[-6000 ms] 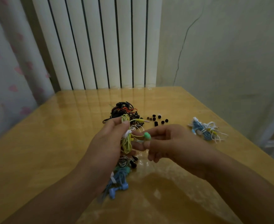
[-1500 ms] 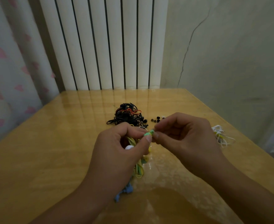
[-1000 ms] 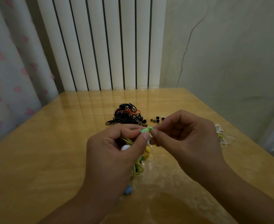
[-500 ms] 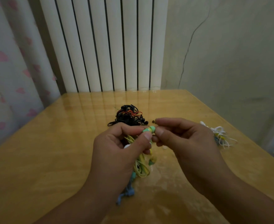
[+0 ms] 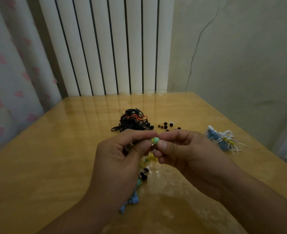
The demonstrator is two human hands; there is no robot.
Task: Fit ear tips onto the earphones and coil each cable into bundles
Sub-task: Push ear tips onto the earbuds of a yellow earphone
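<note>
The green earbud sits raised above the table, pinched right where the two hands meet, a little right of the scene's middle. Its visible face is rounded, pale green with a yellowish edge on the left side. Whether an ear tip is already seated on it cannot be told, since fingertips cover most of it.

The left hand comes at it from the left, forefinger and thumb closed on the earbud's left side, with thin yellow cable running under its curled fingers. The right hand comes from the right, thumb and forefinger pinching the bud's right side. Both are equally close, fingertips nearly touching across it, so the bud's axis appears to lie left to right between them. Any pushing of a tip would probably run along that line, right hand pressing toward the left.

Below the hands, loose earphones in yellow, black, teal and blue trail toward the near edge. Farther off lies a black cable tangle, and just right of it the scattered dark ear tips. Well to the right rests a blue and white bundle.
</note>
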